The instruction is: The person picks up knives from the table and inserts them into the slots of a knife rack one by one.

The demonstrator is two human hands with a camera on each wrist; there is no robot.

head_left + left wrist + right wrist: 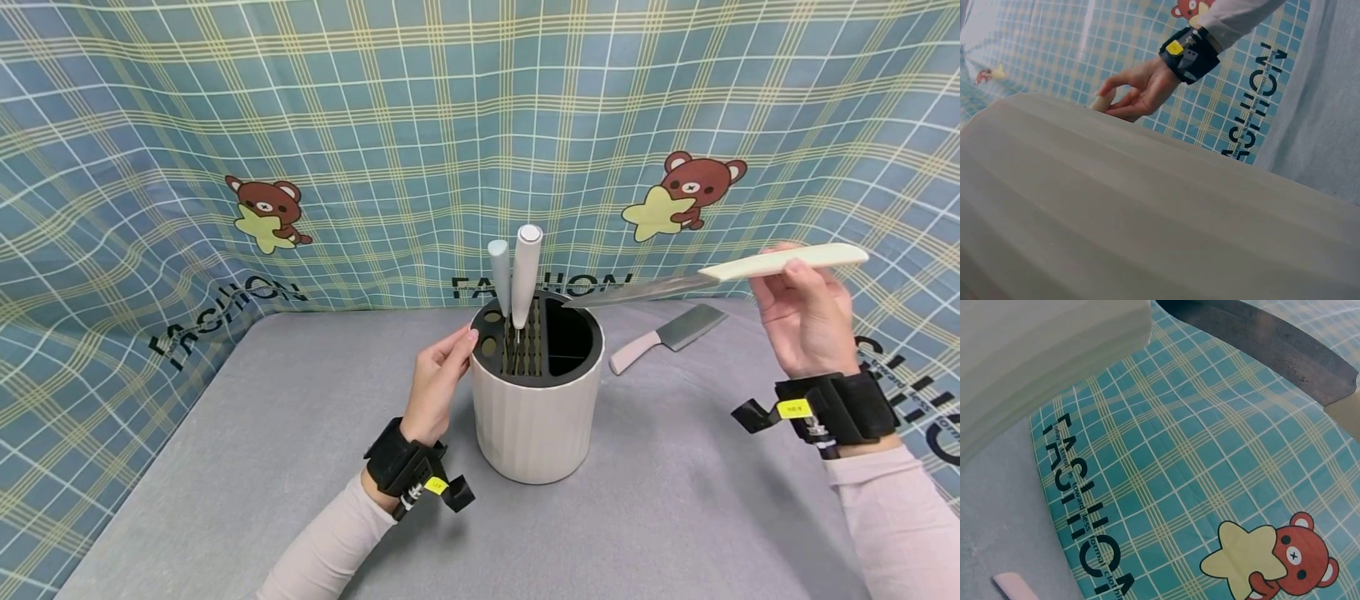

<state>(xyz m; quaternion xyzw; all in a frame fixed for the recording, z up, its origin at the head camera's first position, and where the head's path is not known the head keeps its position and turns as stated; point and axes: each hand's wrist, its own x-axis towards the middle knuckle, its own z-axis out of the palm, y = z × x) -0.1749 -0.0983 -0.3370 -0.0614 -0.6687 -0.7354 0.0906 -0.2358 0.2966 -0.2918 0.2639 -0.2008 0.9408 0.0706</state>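
Beside the knife holder (536, 425): my right hand (806, 321) pinches a pale-handled knife (832, 255), tip near the opening (572, 340).
Rim (551, 382): my left hand (438, 375) touches, fingers extended.
Blade (652, 289): probably aligning; next needs tilting down.

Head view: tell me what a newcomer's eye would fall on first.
Probably the long knife, held by its pale handle in the right hand and pointing left toward the ribbed white container. That container, at the centre, comes next, with a white handle and a light blue handle rising from its black top. Behind, two cartoon bears hugging stars stand out on the checked cloth.
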